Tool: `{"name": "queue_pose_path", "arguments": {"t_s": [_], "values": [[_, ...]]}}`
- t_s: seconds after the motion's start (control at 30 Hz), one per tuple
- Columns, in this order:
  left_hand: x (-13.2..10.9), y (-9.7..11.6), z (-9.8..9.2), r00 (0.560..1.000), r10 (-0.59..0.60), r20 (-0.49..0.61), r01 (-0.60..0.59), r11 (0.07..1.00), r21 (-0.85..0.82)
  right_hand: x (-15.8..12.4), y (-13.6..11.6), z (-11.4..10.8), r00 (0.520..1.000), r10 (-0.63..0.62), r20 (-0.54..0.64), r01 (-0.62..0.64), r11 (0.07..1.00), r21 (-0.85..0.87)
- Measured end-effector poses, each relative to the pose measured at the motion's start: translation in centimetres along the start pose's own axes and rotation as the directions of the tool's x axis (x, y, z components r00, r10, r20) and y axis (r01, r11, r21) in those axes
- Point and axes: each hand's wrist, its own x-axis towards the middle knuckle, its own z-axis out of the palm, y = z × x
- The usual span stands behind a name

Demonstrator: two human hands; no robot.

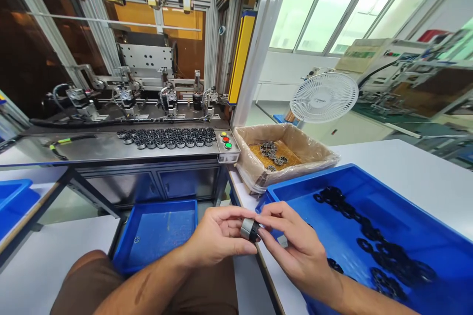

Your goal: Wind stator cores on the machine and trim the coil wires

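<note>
My left hand [212,238] is closed around a short silver metal cylinder [246,228], holding it between thumb and fingers above my lap. A black plastic end piece [254,232] sits at the cylinder's right end. My right hand [301,243] pinches this black end with thumb and fingertips, so both hands touch the one part. Whether the black piece is fully seated I cannot tell. To the right, a large blue bin [354,174] holds several black spoked plastic pieces [388,251].
Rows of black-and-silver cylinders [170,138] stand on the machine's metal ledge, beside a button box [226,142]. A plastic-lined carton [251,172] with several parts stands behind the blue bin. Near it is a white fan [325,97]. A blue tray [158,229] lies low at left.
</note>
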Motion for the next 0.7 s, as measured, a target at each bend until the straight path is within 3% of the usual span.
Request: {"name": "queue_pose_path", "arguments": {"t_s": [0.2,0.4,0.7], "values": [[-0.3,0.4,0.3,0.998,0.061,-0.033,-0.059,0.997,0.052,-0.2,-0.2,-0.2,0.992,-0.086,0.098,0.092,0.993,-0.068],[-0.2,0.5,-0.3,0.997,-0.022,-0.069,0.026,0.998,0.061,-0.7,0.6,0.1,0.962,-0.247,0.116,0.267,0.941,-0.209],[-0.1,0.4,-0.4,0.994,-0.086,-0.069,0.086,0.996,0.006,-0.7,0.8,0.0,0.961,-0.248,0.120,0.269,0.939,-0.213]]}}
